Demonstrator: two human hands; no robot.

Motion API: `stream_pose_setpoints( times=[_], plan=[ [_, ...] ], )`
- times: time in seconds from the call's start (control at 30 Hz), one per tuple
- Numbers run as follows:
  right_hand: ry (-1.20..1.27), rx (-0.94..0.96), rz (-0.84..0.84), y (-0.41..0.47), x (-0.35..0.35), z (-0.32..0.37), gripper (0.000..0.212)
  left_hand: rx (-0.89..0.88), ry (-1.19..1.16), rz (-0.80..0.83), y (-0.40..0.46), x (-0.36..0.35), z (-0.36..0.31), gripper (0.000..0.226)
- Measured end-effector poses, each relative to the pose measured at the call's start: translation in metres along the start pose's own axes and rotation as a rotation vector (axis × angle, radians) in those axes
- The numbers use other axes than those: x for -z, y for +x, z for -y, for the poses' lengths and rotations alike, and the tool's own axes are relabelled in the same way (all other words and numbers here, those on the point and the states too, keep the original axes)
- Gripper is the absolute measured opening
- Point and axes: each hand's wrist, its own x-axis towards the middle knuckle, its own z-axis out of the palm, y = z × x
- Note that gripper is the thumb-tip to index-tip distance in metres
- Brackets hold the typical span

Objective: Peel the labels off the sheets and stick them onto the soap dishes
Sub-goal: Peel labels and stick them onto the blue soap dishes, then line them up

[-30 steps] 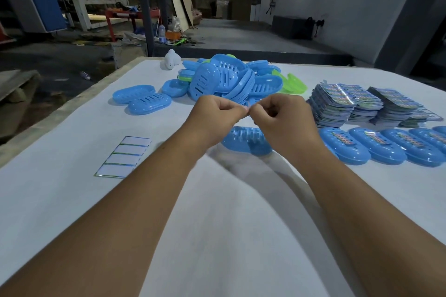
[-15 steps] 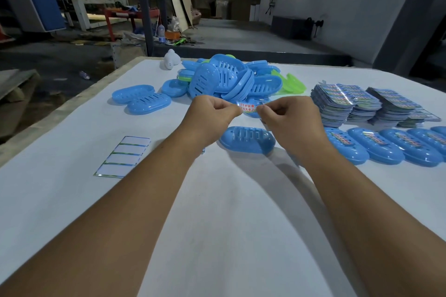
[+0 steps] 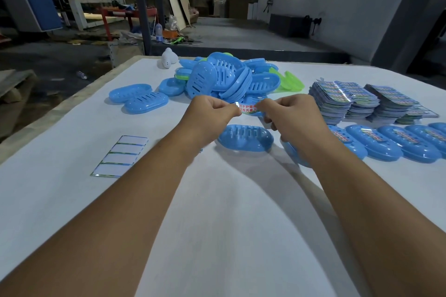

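A small label [image 3: 246,108] with red writing is stretched between my left hand [image 3: 210,113] and my right hand [image 3: 290,113], each pinching one end. It hangs in the air just above a blue soap dish [image 3: 245,138] that lies upside down on the white table [image 3: 217,212]. Beyond my hands is a heap of blue soap dishes [image 3: 224,79]. Stacks of label sheets [image 3: 342,99] sit at the right. In front of them is a row of blue dishes with labels on them [image 3: 391,144].
An emptied backing sheet [image 3: 120,156] lies on the table to the left. Two single blue dishes [image 3: 140,99] lie at the left of the heap, and green dishes [image 3: 290,82] at its right. A small white object [image 3: 168,58] stands near the far edge.
My hands have drawn apart, and the label now shows spread between them. The blue dish below them has come more into sight.
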Motion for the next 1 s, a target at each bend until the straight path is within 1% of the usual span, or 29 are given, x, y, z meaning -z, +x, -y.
stream_pose_setpoints(
  times=[0.13, 0.23, 0.3, 0.37, 0.43, 0.63, 0.73, 1.0],
  plan=[
    [-0.068, 0.013, 0.044, 0.000, 0.004, -0.003, 0.045, 0.015, 0.010, 0.000, 0.000, -0.001, 0.002, 0.022],
    [-0.247, 0.030, 0.026, 0.001, 0.005, -0.004, 0.047, 0.008, 0.072, 0.009, 0.000, -0.003, 0.005, 0.030],
    [-0.359, 0.034, 0.020, 0.000, 0.003, -0.005, 0.051, -0.029, 0.183, -0.003, 0.001, -0.005, 0.008, 0.034],
    [-0.414, 0.023, 0.022, 0.001, 0.002, -0.007, 0.049, -0.070, 0.318, -0.037, 0.001, -0.006, 0.009, 0.028],
    [-0.443, 0.020, 0.035, 0.002, 0.002, -0.007, 0.046, -0.100, 0.390, -0.052, 0.000, -0.006, 0.009, 0.025],
    [-0.491, 0.027, 0.074, 0.003, -0.001, -0.008, 0.038, -0.174, 0.560, -0.071, -0.003, -0.006, 0.007, 0.023],
    [-0.514, 0.041, 0.075, 0.004, -0.001, -0.009, 0.039, -0.209, 0.644, -0.092, -0.004, -0.007, 0.007, 0.026],
    [-0.539, 0.054, 0.073, 0.007, -0.003, -0.012, 0.043, -0.226, 0.706, -0.095, -0.003, -0.008, 0.007, 0.026]
  ],
)
